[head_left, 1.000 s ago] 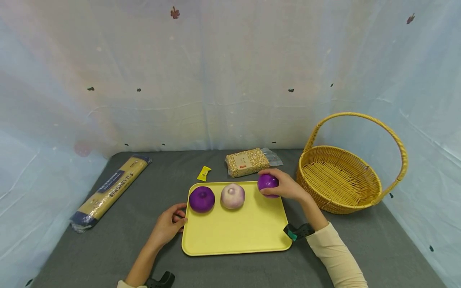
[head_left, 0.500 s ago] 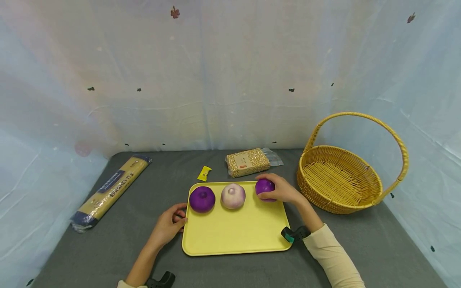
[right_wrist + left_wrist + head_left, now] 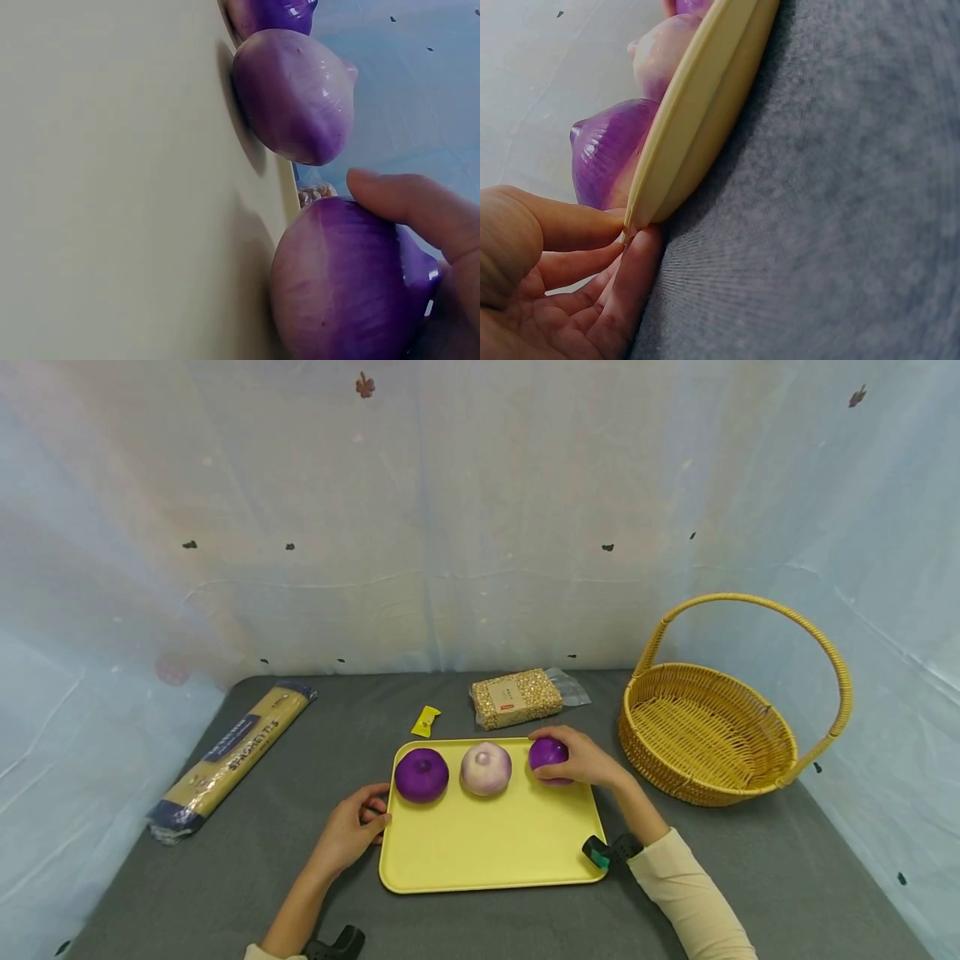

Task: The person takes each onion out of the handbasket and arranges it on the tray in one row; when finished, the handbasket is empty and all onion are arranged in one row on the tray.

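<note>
On the yellow tray (image 3: 487, 852), a dark purple onion (image 3: 421, 775) and a pale purple-white onion (image 3: 485, 769) sit side by side along the far edge. My right hand (image 3: 588, 760) grips another purple onion (image 3: 547, 755) at the tray's far right corner, thumb and fingers around its sides. The right wrist view shows this held onion (image 3: 341, 285) right at the tray surface, beside the pale one. With thumb and fingers, my left hand (image 3: 351, 828) pinches the tray's left rim, as the left wrist view also shows.
A yellow wicker basket (image 3: 637, 752) with a tall handle stands right of the tray. Behind the tray lie a bag of yellow grains (image 3: 517, 697) and a small yellow wrapped packet (image 3: 425, 722). A spaghetti pack (image 3: 228, 760) lies on the grey table (image 3: 300, 752) at left.
My right hand has shifted left and slightly nearer with its onion, over the tray's far right corner. The left hand and tray have stayed put.
</note>
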`<state>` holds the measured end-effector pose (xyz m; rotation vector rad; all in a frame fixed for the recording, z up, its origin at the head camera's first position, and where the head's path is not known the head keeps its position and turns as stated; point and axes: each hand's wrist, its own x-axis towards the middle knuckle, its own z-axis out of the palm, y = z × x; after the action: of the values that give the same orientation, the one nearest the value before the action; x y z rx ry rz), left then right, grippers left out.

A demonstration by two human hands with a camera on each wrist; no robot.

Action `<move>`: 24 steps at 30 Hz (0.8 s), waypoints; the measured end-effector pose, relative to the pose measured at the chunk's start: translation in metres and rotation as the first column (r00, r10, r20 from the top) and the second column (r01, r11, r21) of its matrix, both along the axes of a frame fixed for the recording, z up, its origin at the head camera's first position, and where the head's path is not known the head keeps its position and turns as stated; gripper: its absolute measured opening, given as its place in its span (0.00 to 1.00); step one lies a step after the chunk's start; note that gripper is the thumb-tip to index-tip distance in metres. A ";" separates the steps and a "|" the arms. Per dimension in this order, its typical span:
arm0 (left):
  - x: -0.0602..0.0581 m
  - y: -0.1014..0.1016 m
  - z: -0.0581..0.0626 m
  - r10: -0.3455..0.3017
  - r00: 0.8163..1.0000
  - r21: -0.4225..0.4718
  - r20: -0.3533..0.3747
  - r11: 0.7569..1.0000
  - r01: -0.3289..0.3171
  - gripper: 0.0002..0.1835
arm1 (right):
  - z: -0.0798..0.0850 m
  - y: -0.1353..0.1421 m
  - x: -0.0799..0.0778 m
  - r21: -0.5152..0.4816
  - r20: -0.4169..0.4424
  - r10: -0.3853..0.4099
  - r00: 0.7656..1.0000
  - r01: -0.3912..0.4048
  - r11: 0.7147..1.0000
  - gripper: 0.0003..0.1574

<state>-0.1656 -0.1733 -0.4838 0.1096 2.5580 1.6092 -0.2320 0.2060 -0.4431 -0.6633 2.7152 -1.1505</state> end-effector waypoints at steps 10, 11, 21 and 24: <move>0.000 0.000 0.000 0.000 1.000 -0.003 -0.001 1.000 0.000 0.24 | -0.001 -0.002 0.000 -0.010 0.024 -0.004 1.000 0.004 1.000 0.37; 0.000 0.000 0.001 0.001 1.000 -0.004 -0.002 1.000 -0.001 0.24 | -0.001 -0.002 0.000 -0.011 0.026 -0.004 1.000 0.005 1.000 0.37; 0.000 -0.001 0.000 -0.002 1.000 0.000 0.000 1.000 0.002 0.24 | -0.002 -0.002 -0.001 -0.006 0.027 -0.002 1.000 0.002 1.000 0.37; 0.000 -0.001 0.001 -0.003 1.000 0.001 0.002 1.000 0.003 0.24 | -0.001 -0.002 0.000 -0.004 0.027 -0.006 1.000 0.006 1.000 0.37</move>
<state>-0.1653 -0.1739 -0.4831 0.1123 2.5546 1.6090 -0.2324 0.2037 -0.4446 -0.6360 2.6947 -1.1582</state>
